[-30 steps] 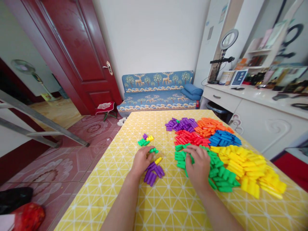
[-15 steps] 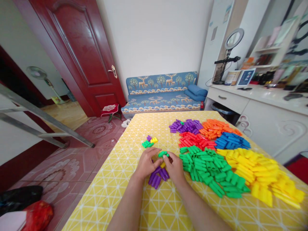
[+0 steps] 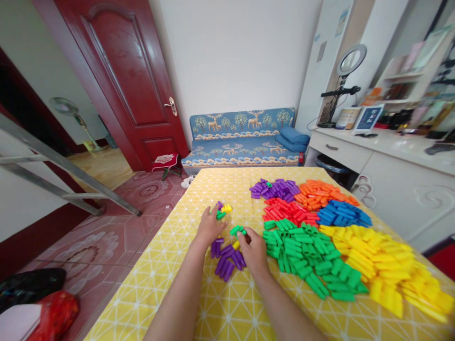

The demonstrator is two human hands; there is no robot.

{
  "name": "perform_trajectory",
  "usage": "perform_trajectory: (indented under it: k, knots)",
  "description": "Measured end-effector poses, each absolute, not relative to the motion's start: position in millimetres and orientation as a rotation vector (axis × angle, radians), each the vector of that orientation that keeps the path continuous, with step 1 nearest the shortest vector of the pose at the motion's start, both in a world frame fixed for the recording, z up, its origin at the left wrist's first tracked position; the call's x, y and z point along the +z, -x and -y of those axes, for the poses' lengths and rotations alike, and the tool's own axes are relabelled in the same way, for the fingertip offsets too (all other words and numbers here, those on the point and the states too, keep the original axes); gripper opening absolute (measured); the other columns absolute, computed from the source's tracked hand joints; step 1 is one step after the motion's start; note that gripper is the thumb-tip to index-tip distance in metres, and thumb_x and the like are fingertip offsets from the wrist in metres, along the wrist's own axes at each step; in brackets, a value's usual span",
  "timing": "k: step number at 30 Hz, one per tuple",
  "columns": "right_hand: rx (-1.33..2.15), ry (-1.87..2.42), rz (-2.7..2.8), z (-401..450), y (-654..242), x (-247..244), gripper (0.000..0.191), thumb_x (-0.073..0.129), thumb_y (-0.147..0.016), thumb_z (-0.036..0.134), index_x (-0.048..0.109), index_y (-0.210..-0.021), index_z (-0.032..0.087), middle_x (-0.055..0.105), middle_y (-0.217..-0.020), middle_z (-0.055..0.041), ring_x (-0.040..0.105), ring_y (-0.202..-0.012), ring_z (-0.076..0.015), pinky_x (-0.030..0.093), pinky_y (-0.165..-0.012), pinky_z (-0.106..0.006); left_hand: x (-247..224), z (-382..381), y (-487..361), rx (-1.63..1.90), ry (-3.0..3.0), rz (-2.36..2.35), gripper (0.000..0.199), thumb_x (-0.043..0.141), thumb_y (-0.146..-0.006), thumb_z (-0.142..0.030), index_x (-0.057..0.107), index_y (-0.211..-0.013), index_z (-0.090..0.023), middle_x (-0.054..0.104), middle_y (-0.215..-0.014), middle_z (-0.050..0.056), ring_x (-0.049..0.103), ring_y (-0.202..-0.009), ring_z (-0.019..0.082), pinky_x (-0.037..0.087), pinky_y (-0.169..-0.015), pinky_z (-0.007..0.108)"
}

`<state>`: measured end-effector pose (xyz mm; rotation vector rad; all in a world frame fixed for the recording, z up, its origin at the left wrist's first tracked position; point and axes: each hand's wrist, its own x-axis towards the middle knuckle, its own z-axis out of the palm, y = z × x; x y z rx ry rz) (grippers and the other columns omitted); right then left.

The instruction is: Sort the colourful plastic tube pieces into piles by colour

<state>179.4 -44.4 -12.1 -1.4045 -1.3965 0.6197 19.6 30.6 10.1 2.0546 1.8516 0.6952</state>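
the right hand (image 3: pixel 254 251) is positioned over the middle of the worktop (image 3: pixel 234 308); its grip is narrow, with thumb and fingers holding a cluster of green pieces (image 3: pixel 237 230). the left hand (image 3: pixel 209 227) is located farther left; its grip is wide, thumb and forefinger spread beside a small green group (image 3: pixel 221 215). contact at this point cannot be determined. yellow pieces (image 3: pixel 228 208) adjoin the small green group. a purple assembly (image 3: pixel 224 269) lies below the right hand's cluster, nearer the wearer, with a yellow piece (image 3: pixel 236 245) at its upper end. two purple tubes (image 3: pixel 216 247) lie beside the left wrist. the large green pile (image 3: pixel 305 248) is situated right of the right hand, adjoining the yellow pile (image 3: pixel 391 270).
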Motion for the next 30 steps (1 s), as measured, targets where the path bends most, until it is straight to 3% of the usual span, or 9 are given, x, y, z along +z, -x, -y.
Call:
perform_trajectory:
  k: [6,9,12,17,22,27,30]
  knots:
    - [0.609,1.419,1.388,44,-179,-12,0.024,0.050,-0.085,0.035,0.067,-0.081,0.019,0.068,-0.072,-0.0030,0.059,-0.066,-0.0177,0.038,-0.062,-0.026,15,-64,-30,0.538,-2.081,-1.897,0.082,0.071,-0.073,-0.036,0.037,-0.145,-0.018,0.040,-0.148,0.020,0.030,-0.142,0.033,0.029,-0.113,0.044]
    - [0.592,1.438,1.414,44,-179,-12,0.023,0.051,-0.084,0.034,0.068,-0.082,0.019,0.069,-0.073,-0.0028,0.060,-0.067,-0.0178,0.038,-0.062,-0.026,8,-73,-37,0.592,-2.197,-1.748,0.065,0.069,-0.075,-0.028,0.050,-0.138,-0.024,0.042,-0.148,0.014,0.039,-0.138,0.030,0.031,-0.112,0.043]
    - [0.573,1.455,1.428,44,-179,-10,0.022,0.051,-0.084,0.033,0.068,-0.081,0.020,0.069,-0.073,-0.0026,0.060,-0.067,-0.0178,0.038,-0.062,-0.026,4,-75,-39,0.655,-2.269,-1.548,0.049,0.065,-0.077,-0.023,0.062,-0.127,-0.021,0.050,-0.142,0.013,0.048,-0.131,0.027,0.034,-0.111,0.040]
    - [0.606,1.422,1.375,42,-180,-12,0.028,0.049,-0.085,0.038,0.067,-0.082,0.018,0.068,-0.070,-0.0028,0.059,-0.064,-0.0174,0.040,-0.061,-0.026,13,-58,-26,0.707,-2.119,-1.288,0.049,0.072,-0.067,-0.014,0.070,-0.116,-0.021,0.057,-0.135,0.012,0.054,-0.124,0.027,0.040,-0.107,0.038]
    - [0.603,1.408,1.331,39,-182,-16,0.032,0.048,-0.085,0.039,0.068,-0.093,0.015,0.070,-0.081,-0.0071,0.062,-0.072,-0.0202,0.045,-0.067,-0.029,10,-29,-15,0.949,-1.953,-1.299,0.054,0.063,-0.064,-0.001,0.070,-0.114,-0.020,0.065,-0.123,0.008,0.061,-0.112,0.022,0.047,-0.100,0.036]
    - [0.538,1.384,1.446,44,-180,-12,0.025,0.054,-0.075,0.022,0.070,-0.094,0.017,0.070,-0.091,-0.0072,0.063,-0.085,-0.0212,0.046,-0.078,-0.030,-9,-17,-22,1.134,-1.647,-1.331,0.048,0.060,-0.072,-0.007,0.066,-0.119,-0.016,0.074,-0.101,0.008,0.069,-0.089,0.020,0.055,-0.082,0.034]
    - [0.541,1.312,1.522,48,-178,-7,0.025,0.057,-0.075,0.020,0.071,-0.096,0.019,0.069,-0.093,-0.0059,0.063,-0.086,-0.0198,0.047,-0.078,-0.029,-10,-16,-25,1.220,-1.529,-1.267,0.044,0.062,-0.074,-0.012,0.065,-0.118,-0.013,0.074,-0.101,0.009,0.069,-0.089,0.020,0.055,-0.080,0.031]
